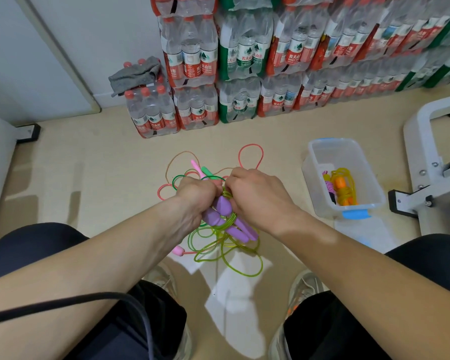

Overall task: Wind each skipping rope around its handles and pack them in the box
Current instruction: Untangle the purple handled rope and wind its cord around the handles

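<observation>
Ropes (205, 171) lie on the floor (89, 178), box (316, 183) to their right.

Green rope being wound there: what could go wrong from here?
1. The green rope hangs in loose loops below the purple handles that the left hand grips. The loops lie among a pink handle and other ropes on the floor, so winding may snag or drag those.
2. The loops reach near the shoes; a foot could pin them.
3. The right hand seems to grip the coils; if it slips, they could spring loose.
</observation>
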Tool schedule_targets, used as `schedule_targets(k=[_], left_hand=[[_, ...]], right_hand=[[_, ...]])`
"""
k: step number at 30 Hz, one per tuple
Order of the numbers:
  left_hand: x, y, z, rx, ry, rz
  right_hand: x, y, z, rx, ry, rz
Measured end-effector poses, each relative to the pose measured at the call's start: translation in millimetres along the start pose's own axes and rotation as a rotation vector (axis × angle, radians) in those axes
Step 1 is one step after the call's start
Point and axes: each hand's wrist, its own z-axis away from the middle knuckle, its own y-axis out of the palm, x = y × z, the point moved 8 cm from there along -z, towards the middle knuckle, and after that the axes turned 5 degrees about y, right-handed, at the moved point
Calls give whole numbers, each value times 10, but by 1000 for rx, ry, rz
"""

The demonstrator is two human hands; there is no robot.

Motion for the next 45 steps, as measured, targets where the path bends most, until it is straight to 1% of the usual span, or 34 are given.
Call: schedule_targets(k=[5, 10, 14, 18, 24, 28, 31, 33, 36, 39, 43, 45], left_hand=[[-120, 59, 14, 109, 26, -18], [-245, 80, -27, 169, 150, -68], [-255, 134, -37, 316, 185, -135], [-290, 223, 51, 529, 195, -76], [-385, 252, 160, 644, 392, -140], [-428, 232, 143, 639, 460, -246], [-426, 204, 99, 630, 458, -296], [-446, 165, 69, 565, 474, -309], [-522, 168, 118, 457, 579, -277], [-593, 150, 162, 382, 657, -259], [-655, 103, 146, 304, 774, -425], [-677, 77, 168, 245, 839, -519]], right_hand=[[-99, -36, -48, -16, 35, -24], [-164, -1, -74, -23, -11, -69], [-216, 24, -70, -44, -45, -168], [-274, -9, -94, -66, -45, -282], [-381, -20, -101, -44, 34, -388], [-409, 24, -120, -12, 52, -489], [-451, 38, -136, -22, 79, -600], [-454, 34, -134, -40, 114, -666], [-469, 58, -88, -51, 217, -842], [-484, 113, -58, -41, 296, -965], [-517, 168, -64, -6, 380, -1174], [-544, 220, -70, 51, 411, -1262]])
